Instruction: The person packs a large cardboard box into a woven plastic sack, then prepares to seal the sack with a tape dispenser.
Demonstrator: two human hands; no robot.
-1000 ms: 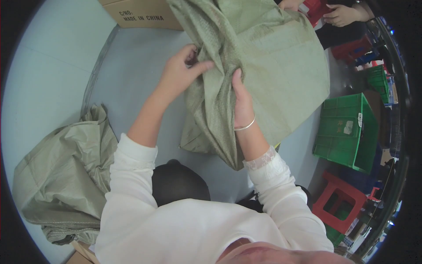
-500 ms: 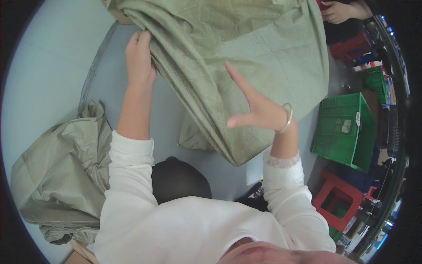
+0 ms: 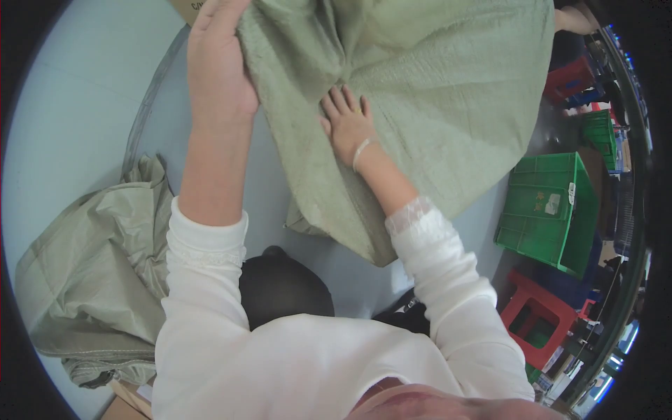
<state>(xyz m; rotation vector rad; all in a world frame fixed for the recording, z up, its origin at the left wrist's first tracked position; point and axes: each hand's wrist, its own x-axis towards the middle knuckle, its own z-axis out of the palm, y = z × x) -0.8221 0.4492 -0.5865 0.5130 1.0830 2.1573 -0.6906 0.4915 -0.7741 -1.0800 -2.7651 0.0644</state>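
Observation:
A large grey-green woven sack (image 3: 448, 119) fills the upper middle of the view, with folds running down to its near corner. At the sack's upper left edge, my left hand (image 3: 220, 63) is raised and grips the material; its fingertips are partly cut off by the top of the frame. My right hand (image 3: 348, 126) lies flat on the sack's surface, its fingers stretched out and a little apart, beside a deep crease. A bracelet circles that wrist.
Another crumpled grey-green sack (image 3: 98, 259) lies at the left, above cardboard (image 3: 126, 406). A green crate (image 3: 535, 206) and a red plastic stool (image 3: 535, 315) stand at the right. Another person's arm (image 3: 575, 19) shows at the upper right.
My left hand has moved up with the sack's edge, which has opened out flatter. My right hand has gone from the air above the sack to lying on it, farther left.

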